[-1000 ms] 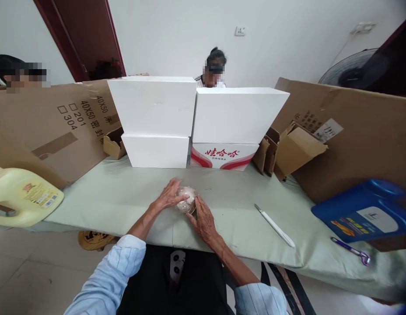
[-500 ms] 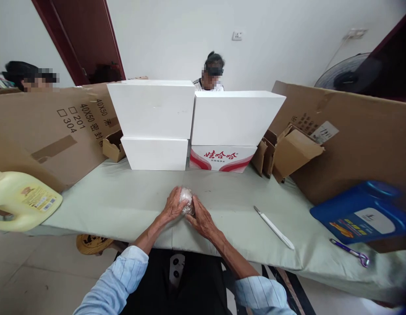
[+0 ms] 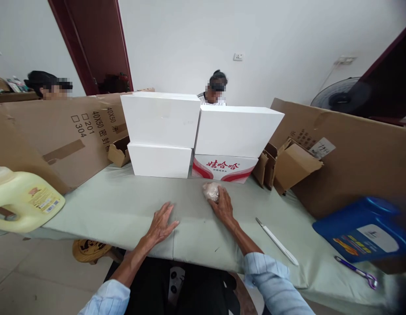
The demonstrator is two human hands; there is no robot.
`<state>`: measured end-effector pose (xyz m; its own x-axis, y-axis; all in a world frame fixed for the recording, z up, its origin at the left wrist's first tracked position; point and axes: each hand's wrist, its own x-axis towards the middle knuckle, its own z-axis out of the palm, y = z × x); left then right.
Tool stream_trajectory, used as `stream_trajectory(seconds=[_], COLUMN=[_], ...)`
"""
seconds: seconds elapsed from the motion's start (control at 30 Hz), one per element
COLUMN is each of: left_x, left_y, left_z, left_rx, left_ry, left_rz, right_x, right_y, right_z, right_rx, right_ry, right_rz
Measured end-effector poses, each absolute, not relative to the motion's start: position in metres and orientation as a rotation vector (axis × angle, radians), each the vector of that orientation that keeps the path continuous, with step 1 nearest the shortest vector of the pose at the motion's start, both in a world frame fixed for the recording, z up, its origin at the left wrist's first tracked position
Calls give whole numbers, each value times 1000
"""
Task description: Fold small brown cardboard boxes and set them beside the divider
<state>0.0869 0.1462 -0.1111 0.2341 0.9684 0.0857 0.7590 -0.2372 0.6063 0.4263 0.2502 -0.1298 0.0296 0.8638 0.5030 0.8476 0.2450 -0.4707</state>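
A small round lump in clear plastic wrap [image 3: 211,191] is on the green tablecloth, just in front of the red-and-white carton. My right hand [image 3: 223,205] curls around its right side, fingers and thumb on the wrap. What lies inside the wrap I cannot make out. To the left, my left hand [image 3: 162,223] rests over the cloth with its fingers apart, holding nothing. A white-handled scalpel-like knife [image 3: 277,240] lies to the right of my right hand, its blade end pointing away from me.
White boxes [image 3: 160,120] and a red-and-white carton [image 3: 222,168] form a stack ahead. Cardboard sheets [image 3: 58,135] wall both sides. A yellow jug [image 3: 29,201] stands left; a blue container [image 3: 360,229] and a purple peeler-like tool [image 3: 355,271] lie right. Two people sit beyond.
Both hands were around the wrapped lump. Now the left hand has let go and moved left, while the right hand has carried the lump right and away, towards the carton.
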Motion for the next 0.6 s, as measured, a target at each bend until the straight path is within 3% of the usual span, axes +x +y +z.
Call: stream_trajectory(seconds=[0.17,0.4,0.6], left_x=[85,88,36], left_y=[138,151,181], left_z=[-134,-120,-103], left_rx=[2164,2143,2134], left_ry=[1537,1526,1669], left_rz=[720,727,838], right_x=[446,463,462], right_y=[294,321,281], right_z=[-107,-112,-96], right_rx=[-1567,-1653,-1579], right_ry=[-1780,-1827,-1862], right_rz=[71,56,-145])
